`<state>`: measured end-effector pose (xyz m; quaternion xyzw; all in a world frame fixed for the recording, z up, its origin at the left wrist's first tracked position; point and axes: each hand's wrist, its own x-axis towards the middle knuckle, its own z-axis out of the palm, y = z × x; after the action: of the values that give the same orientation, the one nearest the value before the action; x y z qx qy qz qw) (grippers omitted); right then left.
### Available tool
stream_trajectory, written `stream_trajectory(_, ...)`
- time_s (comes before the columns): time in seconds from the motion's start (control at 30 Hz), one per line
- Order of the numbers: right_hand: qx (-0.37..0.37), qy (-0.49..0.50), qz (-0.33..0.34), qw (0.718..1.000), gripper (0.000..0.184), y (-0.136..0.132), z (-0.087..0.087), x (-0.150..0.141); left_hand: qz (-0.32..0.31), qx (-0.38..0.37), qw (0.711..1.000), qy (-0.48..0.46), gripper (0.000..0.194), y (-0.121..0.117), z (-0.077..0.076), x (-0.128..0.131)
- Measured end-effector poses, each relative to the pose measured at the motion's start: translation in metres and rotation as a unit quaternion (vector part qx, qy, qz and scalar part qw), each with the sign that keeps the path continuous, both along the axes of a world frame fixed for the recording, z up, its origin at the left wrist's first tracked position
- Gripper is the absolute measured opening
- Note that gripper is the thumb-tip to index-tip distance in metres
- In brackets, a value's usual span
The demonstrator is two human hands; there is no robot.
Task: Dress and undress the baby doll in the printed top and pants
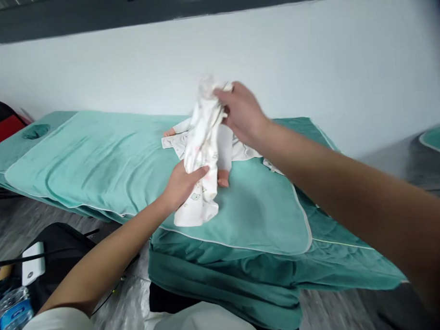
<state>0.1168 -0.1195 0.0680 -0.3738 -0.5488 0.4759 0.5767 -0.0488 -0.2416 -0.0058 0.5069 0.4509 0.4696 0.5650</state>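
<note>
A small white printed baby garment [201, 156] hangs bunched between my two hands above a teal-covered bed [97, 159]. My right hand [242, 113] pinches its top end, raised near the wall. My left hand [180, 183] grips its lower part, with the loose end resting on the teal cloth. Behind the garment lies a baby doll [224, 160] in white clothing, partly hidden; a foot and a small hand show.
The teal cover hangs over the bed's near edge [224, 280]. A white wall stands right behind the bed. At lower left are a black bag [60, 247], a white power bank [33, 262] and a water bottle [14, 312]. A red and black object [2, 127] sits at far left.
</note>
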Motion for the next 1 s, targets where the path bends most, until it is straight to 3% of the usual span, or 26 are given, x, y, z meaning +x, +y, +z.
stream_trajectory(0.13,-0.021,-0.109,0.068,0.992,0.026,0.006,-0.051,-0.015,0.135,-0.062,0.985,-0.091,0.042,0.023,-0.027,-0.02)
stream_trajectory(0.23,0.04,-0.201,0.108,0.973,0.025,-0.009,-0.069,-0.026,0.164,-0.105,0.964,-0.182,0.038,0.048,-0.041,-0.043)
stream_trajectory(0.33,0.131,-0.314,0.233,0.911,0.02,-0.032,-0.079,-0.027,0.207,-0.125,0.946,-0.216,0.036,0.072,-0.056,-0.062)
stream_trajectory(0.4,0.135,-0.379,0.316,0.859,0.019,-0.044,-0.086,-0.022,0.252,-0.13,0.935,-0.215,0.041,0.084,-0.067,-0.068)
stream_trajectory(0.47,0.116,-0.427,0.331,0.834,0.02,-0.046,-0.092,-0.015,0.27,-0.138,0.929,-0.211,0.047,0.091,-0.073,-0.067)
stream_trajectory(0.53,0.105,-0.46,0.294,0.831,0.023,-0.035,-0.094,-0.004,0.274,-0.114,0.938,-0.182,0.048,0.094,-0.073,-0.063)
stream_trajectory(0.6,0.116,-0.464,0.223,0.849,0.027,-0.011,-0.095,0.008,0.284,-0.031,0.953,-0.1,0.045,0.096,-0.066,-0.056)
stream_trajectory(0.7,0.159,-0.415,0.032,0.895,0.031,0.04,-0.099,0.028,0.256,0.073,0.963,0.03,0.037,0.106,-0.053,-0.039)
stream_trajectory(0.8,0.124,-0.427,-0.108,0.889,0.06,0.095,-0.11,0.042,0.169,0.041,0.982,0.072,0.031,0.129,-0.049,-0.015)
stream_trajectory(0.9,0.019,-0.48,-0.141,0.866,0.078,0.142,-0.12,0.047,0.066,-0.039,0.997,0.016,0.038,0.152,-0.057,0.013)
stream_trajectory(1.0,-0.073,-0.486,-0.141,0.859,0.084,0.181,-0.12,0.048,0.001,-0.107,0.991,-0.081,0.051,0.17,-0.072,0.032)
